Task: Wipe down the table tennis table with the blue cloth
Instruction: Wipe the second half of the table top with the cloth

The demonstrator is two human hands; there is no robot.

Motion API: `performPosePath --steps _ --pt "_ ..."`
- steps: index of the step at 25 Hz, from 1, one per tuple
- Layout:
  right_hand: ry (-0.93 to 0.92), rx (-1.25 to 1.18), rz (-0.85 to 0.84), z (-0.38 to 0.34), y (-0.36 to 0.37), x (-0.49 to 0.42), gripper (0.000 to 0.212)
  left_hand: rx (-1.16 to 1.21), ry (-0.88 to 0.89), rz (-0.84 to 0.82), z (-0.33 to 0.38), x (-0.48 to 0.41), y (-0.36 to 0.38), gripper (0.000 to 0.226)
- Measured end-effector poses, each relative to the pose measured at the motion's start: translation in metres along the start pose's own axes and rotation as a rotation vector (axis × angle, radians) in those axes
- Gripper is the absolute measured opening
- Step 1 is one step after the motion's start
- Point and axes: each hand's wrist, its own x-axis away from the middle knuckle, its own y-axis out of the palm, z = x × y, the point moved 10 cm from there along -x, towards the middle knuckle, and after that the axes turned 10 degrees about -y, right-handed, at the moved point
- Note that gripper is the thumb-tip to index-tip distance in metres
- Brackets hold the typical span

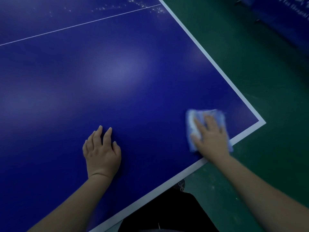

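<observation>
Wiping: right grip (pixel 211 136) lies flat on the blue cloth (pixel 192 121), fingers straight and spread, pressing it onto the tabletop (pixel 117 72); nothing pinched or curled round.
Cloth position: by the tabletop's near right corner, just inside the white border (pixel 217 64); its lower right edge overlaps the border beside the wrist. Cloth is blurred, folds unreadable.
Idle side: left grip (pixel 102 151) palm down on bare tabletop, well left of the cloth, fingers loosely bent, holding nothing.
Surface: dark blue with soft glare patches; thin centre line (pixel 80 25) crosses the far part; pale specks (pixel 145 5) near its far end.
Surroundings: green floor (pixel 250 81) past the border; dark clothing (pixel 167 211) below the near edge; blue barrier (pixel 284 14) top right, print blurred.
</observation>
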Motion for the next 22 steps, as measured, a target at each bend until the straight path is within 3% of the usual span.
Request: performPosePath --steps 3,8,10,16,19,22 --pt "-0.274 0.033 -0.063 -0.049 0.020 0.032 0.062 -0.005 -0.013 -0.020 0.001 0.000 -0.001 0.050" --pt "-0.031 0.061 -0.075 0.106 -0.002 0.015 0.066 0.060 -0.057 0.009 0.030 0.008 0.002 0.046" --pt "-0.017 0.025 -0.074 0.140 -0.011 -0.006 0.067 0.065 -0.028 0.000 0.067 0.015 0.013 0.046" --pt "-0.272 -0.013 -0.061 0.150 -0.040 -0.161 0.072 0.106 -0.181 -0.005 0.185 0.022 0.055 0.047" --pt "-0.445 -0.033 -0.047 0.133 -0.055 -0.253 0.072 0.165 -0.415 0.079 0.207 0.015 0.061 0.047" --pt "-0.572 -0.004 -0.055 0.106 -0.064 -0.313 0.068 0.115 -0.512 0.123 0.214 0.016 0.063 0.047"
